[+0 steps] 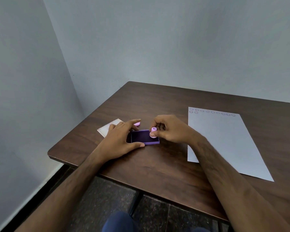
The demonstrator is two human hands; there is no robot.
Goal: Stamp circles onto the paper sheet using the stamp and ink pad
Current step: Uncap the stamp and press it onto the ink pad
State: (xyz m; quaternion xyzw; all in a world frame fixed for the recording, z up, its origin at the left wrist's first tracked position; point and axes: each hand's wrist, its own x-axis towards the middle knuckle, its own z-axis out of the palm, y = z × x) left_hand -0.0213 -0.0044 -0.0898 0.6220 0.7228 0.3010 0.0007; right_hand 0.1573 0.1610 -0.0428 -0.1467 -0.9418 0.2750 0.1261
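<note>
A purple ink pad (143, 137) lies open on the brown table (157, 106), its dark ink surface facing up. My left hand (122, 139) grips the pad's left side, thumb on the near edge and fingers over the far edge. My right hand (170, 129) pinches a small pink stamp (153, 132), whose base touches the pad's right end. To the right lies the white paper sheet (224, 144), with a row of faint stamped circles (213, 112) along its far edge and two more circles beneath at the left.
A small white card (105, 128) lies at the table's left edge, partly under my left hand. A pink round piece (137, 124) sits just behind my left fingers. Walls close in on the left and behind. Dark floor tiles and my knee show below the table.
</note>
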